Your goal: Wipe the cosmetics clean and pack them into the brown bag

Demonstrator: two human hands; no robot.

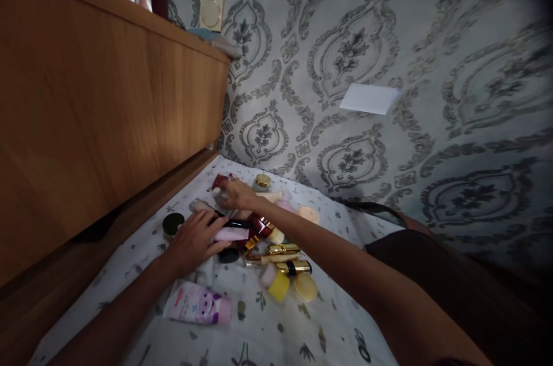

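On leaf-printed cloth (268, 340), right of the dark-lidded jar (173, 223), the left hand (196, 237) spreads over a pink tube (234, 234), grip unclear; beyond the jar, the right hand (235, 195) curls, hold hidden. Light touches should avoid rolling gold tubes (283, 249) farther right.

Home, apparently: wallpaper (298, 49) (grey, leafy), wooden panel (108, 101), printed cloth (341, 320).

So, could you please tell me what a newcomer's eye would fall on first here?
Probably the left hand and right hand, both among a clutter of small tubes and jars on the printed white sheet. Nearer the camera, a white tube with purple pictures lies apart from the clutter. Behind, a bold grey-patterned wall fills much of the upper view.
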